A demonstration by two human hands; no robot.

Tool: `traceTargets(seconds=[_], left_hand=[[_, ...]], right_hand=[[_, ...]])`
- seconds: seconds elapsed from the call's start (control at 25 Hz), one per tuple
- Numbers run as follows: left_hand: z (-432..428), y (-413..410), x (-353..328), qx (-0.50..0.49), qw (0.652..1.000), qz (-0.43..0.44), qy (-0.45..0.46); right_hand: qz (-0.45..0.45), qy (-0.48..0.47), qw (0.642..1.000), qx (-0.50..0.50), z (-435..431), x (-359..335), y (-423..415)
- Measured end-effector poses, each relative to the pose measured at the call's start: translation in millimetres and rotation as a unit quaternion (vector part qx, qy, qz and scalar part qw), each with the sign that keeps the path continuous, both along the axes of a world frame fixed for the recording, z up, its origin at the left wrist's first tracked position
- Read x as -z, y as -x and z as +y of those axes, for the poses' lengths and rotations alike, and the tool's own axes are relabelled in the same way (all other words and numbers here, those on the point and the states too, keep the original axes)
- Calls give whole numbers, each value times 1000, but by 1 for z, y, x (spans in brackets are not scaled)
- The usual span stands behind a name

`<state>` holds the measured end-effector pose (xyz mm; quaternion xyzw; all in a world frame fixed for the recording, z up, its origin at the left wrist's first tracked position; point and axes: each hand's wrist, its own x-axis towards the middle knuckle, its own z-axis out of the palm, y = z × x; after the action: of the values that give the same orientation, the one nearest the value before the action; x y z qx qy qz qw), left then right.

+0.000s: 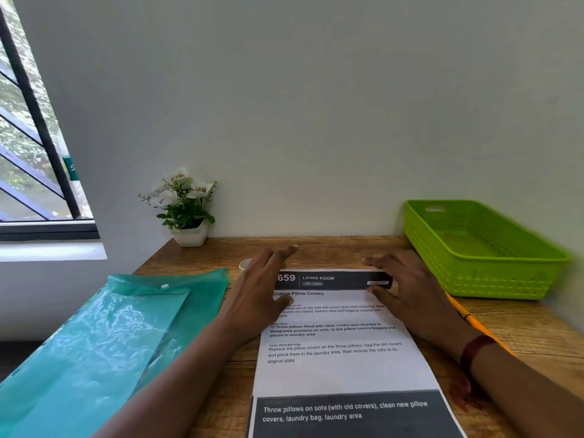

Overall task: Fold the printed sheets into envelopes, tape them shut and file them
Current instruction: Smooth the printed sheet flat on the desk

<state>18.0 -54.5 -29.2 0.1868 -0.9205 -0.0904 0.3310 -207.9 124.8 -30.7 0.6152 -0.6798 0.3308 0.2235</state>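
Note:
A printed sheet (341,365) with dark header and footer bands lies flat on the wooden desk (221,251) in front of me. My left hand (262,292) rests on the sheet's upper left corner with fingers straight. On the upper right corner lies my right hand (410,295), fingers spread, the thumb pressing the header band. A small roll of clear tape (245,264) peeks out behind my left hand. A teal plastic snap folder (110,336) lies at the left, hanging over the desk's edge.
A green plastic basket (493,279) stands at the back right against the wall. A yellow pencil (464,314) lies between it and the sheet. A white pot of artificial flowers (189,216) stands at the back left. A window is at the far left.

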Motion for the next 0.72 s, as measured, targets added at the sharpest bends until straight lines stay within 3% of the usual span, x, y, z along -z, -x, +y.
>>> traceTargets(seconds=[0.2, 0.44, 0.56, 0.72], left_hand=[[6, -4, 1, -1, 1000, 5, -10], [12, -6, -4, -24, 996, 36, 72], [15, -5, -6, -27, 996, -10, 79], [19, 0, -9, 15, 990, -94, 106]], right_hand=[[1, -2, 1000, -8, 5, 1, -4], [24, -24, 998, -53, 7, -2, -9], [29, -35, 997, -66, 7, -1, -11], [0, -132, 991, -32, 6, 3, -13]])
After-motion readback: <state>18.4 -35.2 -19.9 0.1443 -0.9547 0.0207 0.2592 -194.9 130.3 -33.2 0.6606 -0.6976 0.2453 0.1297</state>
